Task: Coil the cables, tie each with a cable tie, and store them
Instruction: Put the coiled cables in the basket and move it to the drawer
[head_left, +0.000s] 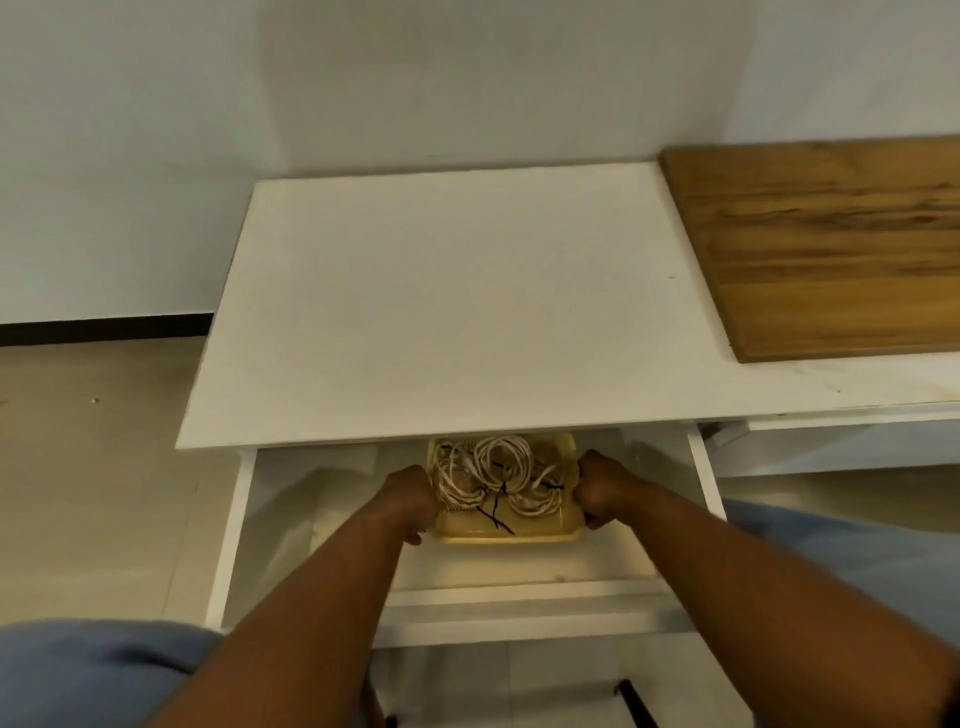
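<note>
Far end of the tray (498, 539) sits under the front lip of the surface (467, 312), so its back wall is out of sight. Rear of the drawer (519, 592) is hidden the same way. My left hand (410, 499) and right hand (602, 491) curl round the tray's side rims, and I can't see the fingertips. The cables (501, 467) overlap, coil count unclear. The dark ties (496, 506) are too thin to tell which binds which. Wooden board (831, 249) is cut off at the right edge. Black thing (631, 699) at the bottom edge is cut off, can't identify it.
</note>
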